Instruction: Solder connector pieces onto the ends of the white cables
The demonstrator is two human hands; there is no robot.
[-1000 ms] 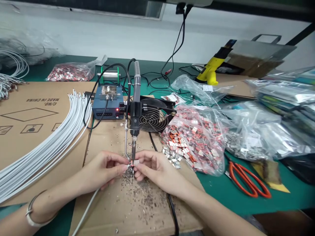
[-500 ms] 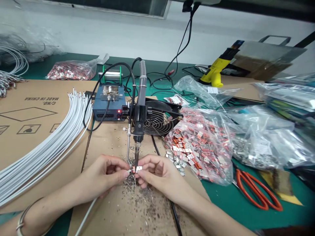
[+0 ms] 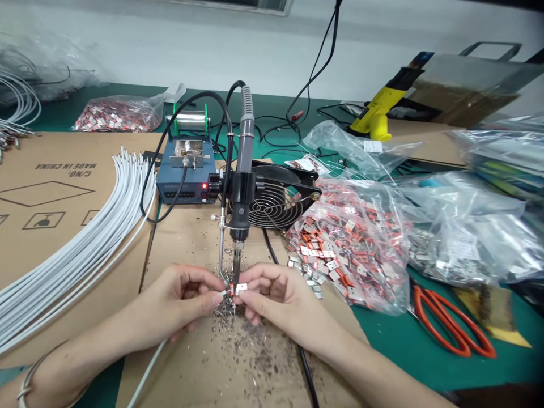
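Two small things meet just below the soldering iron (image 3: 242,204): the left hand (image 3: 178,300) pinches what seems to be a white wire (image 3: 147,377), and the right hand (image 3: 276,297) pinches a small metal tab (image 3: 241,288). Fingertips hide the joint, so the wire end is hard to make out, above metal scraps (image 3: 224,310) on cardboard (image 3: 191,243)

Bright even light, soft shadows, curved distorted edges

L hand (image 3: 181,300), R hand (image 3: 283,297) pinching sm. metal terminal (image 3: 241,288), just below soldering gun tip (image 3: 236,269), w/ solder scraps (image 3: 224,309) on cardboard (image 3: 263,362)
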